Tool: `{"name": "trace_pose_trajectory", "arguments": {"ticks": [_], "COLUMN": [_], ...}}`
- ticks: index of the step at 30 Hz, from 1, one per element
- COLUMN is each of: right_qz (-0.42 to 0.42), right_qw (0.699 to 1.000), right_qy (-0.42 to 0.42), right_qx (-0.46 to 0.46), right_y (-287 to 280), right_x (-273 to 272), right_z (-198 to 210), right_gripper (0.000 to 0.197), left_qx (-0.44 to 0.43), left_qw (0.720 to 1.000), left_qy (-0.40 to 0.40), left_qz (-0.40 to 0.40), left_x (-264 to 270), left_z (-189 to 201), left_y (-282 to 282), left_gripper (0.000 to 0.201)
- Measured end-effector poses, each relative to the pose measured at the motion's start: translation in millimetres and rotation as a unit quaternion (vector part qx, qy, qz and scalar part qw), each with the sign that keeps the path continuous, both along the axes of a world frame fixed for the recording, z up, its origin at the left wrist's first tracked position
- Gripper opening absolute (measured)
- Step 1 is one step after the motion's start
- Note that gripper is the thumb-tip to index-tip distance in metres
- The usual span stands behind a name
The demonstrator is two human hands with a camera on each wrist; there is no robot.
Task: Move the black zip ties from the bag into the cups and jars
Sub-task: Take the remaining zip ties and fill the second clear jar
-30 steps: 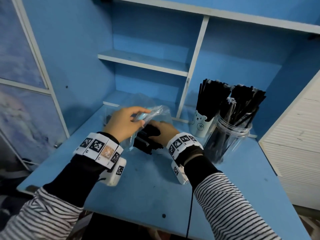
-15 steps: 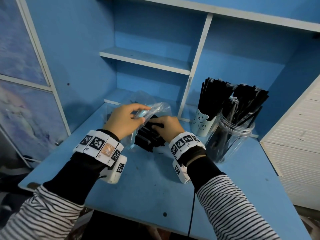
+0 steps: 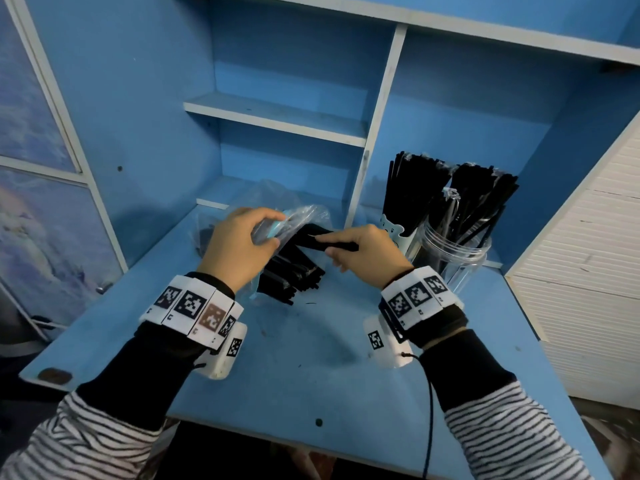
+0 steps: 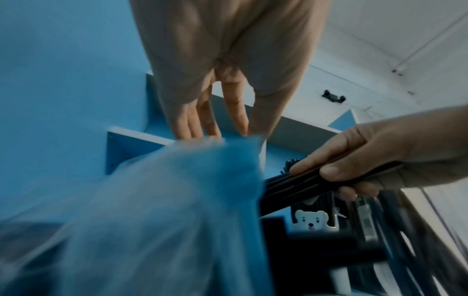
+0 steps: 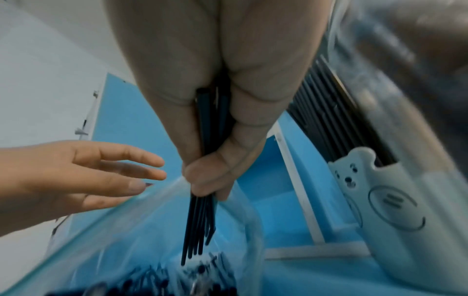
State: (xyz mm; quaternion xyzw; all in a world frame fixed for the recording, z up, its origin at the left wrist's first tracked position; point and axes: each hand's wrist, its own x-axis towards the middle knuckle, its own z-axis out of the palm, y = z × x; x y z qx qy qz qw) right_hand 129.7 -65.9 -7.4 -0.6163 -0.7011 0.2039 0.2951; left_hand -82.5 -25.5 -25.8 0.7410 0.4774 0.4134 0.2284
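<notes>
A clear plastic bag [image 3: 304, 216] lies at the back of the blue desk [image 3: 311, 358], and black zip ties [image 3: 291, 275] spill from its mouth. My left hand [image 3: 273, 230] pinches the bag's rim between thumb and fingers and lifts it. To its right, my right hand [image 3: 323, 245] grips a thin bundle of zip ties [image 5: 200, 220], whose tips still hang over the bag's mouth [image 5: 126, 230]. A white bear cup [image 3: 394, 233] and a clear jar [image 3: 453, 258], both packed with upright zip ties, stand just right of my right hand.
A white shelf divider [image 3: 377, 133] rises behind the bag and cup. A white slatted cabinet [image 3: 588, 271] borders the desk on the right, and a blue side panel [image 3: 138, 133] closes the left.
My right hand has drawn a bundle of zip ties out of the bag, up and to the right. My left hand still holds the bag's rim.
</notes>
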Motion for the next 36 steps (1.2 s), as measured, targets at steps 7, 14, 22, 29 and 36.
{"name": "trace_pose_trajectory", "arguments": {"ticks": [7, 14, 22, 29, 36], "right_qz": [0.031, 0.068, 0.004, 0.059, 0.075], "right_qw": [0.998, 0.997, 0.974, 0.969, 0.975], "right_qy": [-0.046, -0.022, -0.033, -0.068, -0.087], "right_qx": [-0.041, -0.042, 0.225, 0.230, 0.189], "right_y": [-41.4, -87.3, -97.4, -84.2, -78.3], "right_x": [17.8, 23.4, 29.6, 22.3, 18.5], "right_z": [45.4, 88.6, 99.9, 72.8, 47.0], "right_gripper": [0.025, 0.019, 0.029, 0.034, 0.047], "left_qx": [0.112, 0.088, -0.110, -0.201, -0.233], "left_qw": [0.983, 0.984, 0.974, 0.948, 0.938], "left_qy": [0.061, 0.078, -0.073, -0.075, 0.059], "left_qz": [-0.131, -0.131, -0.183, -0.237, -0.250], "left_x": [42.3, 88.4, 124.3, 126.3, 116.4], "left_z": [16.3, 19.7, 14.6, 17.8, 0.4], "left_y": [-27.9, -34.3, -54.7, -70.3, -66.3], "left_gripper": [0.051, 0.014, 0.054, 0.027, 0.016]}}
